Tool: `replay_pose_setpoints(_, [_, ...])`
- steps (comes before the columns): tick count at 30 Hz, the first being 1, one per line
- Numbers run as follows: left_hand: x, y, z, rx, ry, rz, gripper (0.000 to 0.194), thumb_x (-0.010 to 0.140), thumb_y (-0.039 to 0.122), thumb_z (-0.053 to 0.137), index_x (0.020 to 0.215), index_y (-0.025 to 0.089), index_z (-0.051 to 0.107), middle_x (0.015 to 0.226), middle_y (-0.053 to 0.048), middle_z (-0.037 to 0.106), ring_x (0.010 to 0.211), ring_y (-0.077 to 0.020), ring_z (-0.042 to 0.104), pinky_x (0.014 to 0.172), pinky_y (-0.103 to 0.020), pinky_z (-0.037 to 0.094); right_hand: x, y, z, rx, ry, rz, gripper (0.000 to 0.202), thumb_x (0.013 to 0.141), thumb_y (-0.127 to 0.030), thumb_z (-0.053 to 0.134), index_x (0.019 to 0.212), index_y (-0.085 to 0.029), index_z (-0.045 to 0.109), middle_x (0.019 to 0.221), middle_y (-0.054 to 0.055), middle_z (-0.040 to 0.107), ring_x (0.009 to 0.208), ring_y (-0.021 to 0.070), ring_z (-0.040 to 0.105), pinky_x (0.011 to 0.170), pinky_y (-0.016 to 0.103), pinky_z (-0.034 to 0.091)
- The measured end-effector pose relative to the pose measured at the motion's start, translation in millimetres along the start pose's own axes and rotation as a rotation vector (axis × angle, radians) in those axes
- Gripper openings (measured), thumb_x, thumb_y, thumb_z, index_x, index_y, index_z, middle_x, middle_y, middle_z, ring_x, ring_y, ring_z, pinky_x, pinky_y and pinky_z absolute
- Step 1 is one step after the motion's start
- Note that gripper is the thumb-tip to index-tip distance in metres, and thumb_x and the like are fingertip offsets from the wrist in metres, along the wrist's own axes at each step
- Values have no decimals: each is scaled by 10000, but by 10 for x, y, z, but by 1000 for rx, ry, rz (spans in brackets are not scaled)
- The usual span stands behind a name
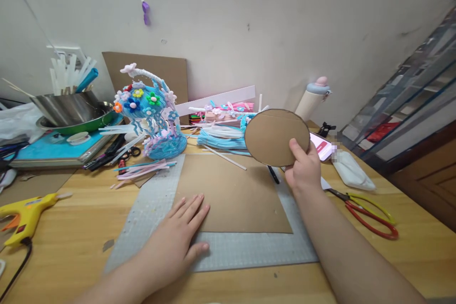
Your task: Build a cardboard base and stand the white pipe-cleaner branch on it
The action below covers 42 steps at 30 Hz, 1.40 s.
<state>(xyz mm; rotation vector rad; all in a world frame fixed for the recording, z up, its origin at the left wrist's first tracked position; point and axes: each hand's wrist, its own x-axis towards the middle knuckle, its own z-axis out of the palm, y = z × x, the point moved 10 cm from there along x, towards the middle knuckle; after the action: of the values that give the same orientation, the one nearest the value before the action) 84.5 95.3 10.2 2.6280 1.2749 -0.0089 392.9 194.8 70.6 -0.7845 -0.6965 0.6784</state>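
A round cardboard disc (272, 135) is pinched in my right hand (303, 167), thumb on its near face, raised above the table. My left hand (185, 228) lies flat with fingers stretched, its fingertips on the left edge of a rectangular cardboard sheet (238, 199). That sheet rests on a grey cutting mat (249, 251). A black pen (273, 174) lies by the sheet's far right corner, partly behind the disc. To the right of my right forearm are scissors (370, 213) with red and yellow handles.
A blue pipe-cleaner flower lamp (153, 109) stands at the back left, near bundles of pipe cleaners (221, 137). A yellow glue gun (30, 216) lies at left. A phone (321, 147), tissue pack (352, 171) and bottle (312, 97) are at right.
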Motion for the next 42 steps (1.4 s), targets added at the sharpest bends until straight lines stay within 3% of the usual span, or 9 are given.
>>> replay_pose_setpoints(5, [-113, 41, -79, -63, 4, -31, 707, 833, 521, 502, 1442, 284, 232, 1522, -60, 209, 1392, -285, 198, 1119, -516, 202, -210, 400, 170, -51, -123, 309, 469, 709, -338, 701, 1147, -287, 542, 1097, -11, 676, 970, 171, 633, 843, 325, 513])
replay_pose_setpoints(8, [-101, -10, -159, -193, 23, -29, 422, 885, 460, 443, 1271, 313, 532, 1367, -37, 516, 1283, -264, 431, 1127, -517, 170, -524, 711, 343, -105, -299, 584, 413, 718, -362, 692, 1095, -234, 581, 985, 44, 719, 839, 222, 682, 754, 381, 549])
replay_pose_setpoints(10, [-91, -215, -273, -343, 154, -144, 339, 925, 388, 369, 1112, 309, 640, 1177, -24, 662, 1156, -235, 557, 1117, -508, 200, -803, 879, 451, -152, -464, 792, 350, 722, -356, 690, 1019, -181, 628, 925, 94, 731, 775, 249, 695, 715, 411, 554])
replay_pose_setpoints(14, [-282, -836, -307, -867, 501, -574, 465, 853, 349, 471, 1302, 231, 455, 1381, -115, 474, 1286, -269, 418, 1020, -470, 369, -1141, 981, 473, -275, -706, 1039, 275, 726, -355, 697, 889, -134, 680, 844, 126, 738, 717, 239, 699, 665, 369, 551])
replay_pose_setpoints(19, [-355, -998, -31, -1512, 356, -862, 412, 768, 303, 610, 1159, 191, 547, 1253, -124, 574, 1176, -259, 527, 700, -301, 510, -1053, 1003, 318, -432, -768, 1059, 280, 752, -411, 676, 841, -146, 691, 797, 92, 741, 647, 190, 684, 553, 264, 518])
replay_pose_setpoints(24, [-299, -984, 0, -1768, 232, -907, 282, 722, 196, 667, 989, 161, 584, 897, -39, 647, 639, -81, 617, 457, -146, 408, -1034, 1046, 269, -474, -785, 1068, 294, 757, -426, 667, 850, -147, 688, 805, 86, 738, 642, 182, 678, 553, 262, 514])
replay_pose_setpoints(28, [-242, -879, 88, -1529, 162, -790, 296, 705, 286, 690, 937, 156, 561, 619, 50, 586, 316, -16, 412, 310, -117, 191, -1045, 1056, 249, -465, -782, 1088, 294, 738, -421, 684, 847, -148, 680, 796, 88, 736, 626, 189, 675, 538, 270, 511])
replay_pose_setpoints(35, [-393, -914, 372, -1222, 147, -698, 391, 720, 448, 583, 1007, 230, 432, 507, 116, 485, 214, -48, 280, 272, -165, 148, -910, 1016, 343, -368, -643, 936, 228, 718, -371, 695, 799, -173, 618, 729, 46, 707, 598, 175, 650, 528, 263, 489])
replay_pose_setpoints(42, [-598, -1142, -485, -540, 518, -644, 456, 753, 459, 578, 1130, 206, 539, 991, -71, 605, 663, -185, 575, 648, -332, 468, -895, 351, 744, -232, -588, 399, 377, 743, -441, 667, 1063, -274, 556, 1085, 23, 650, 958, 202, 607, 795, 306, 481])
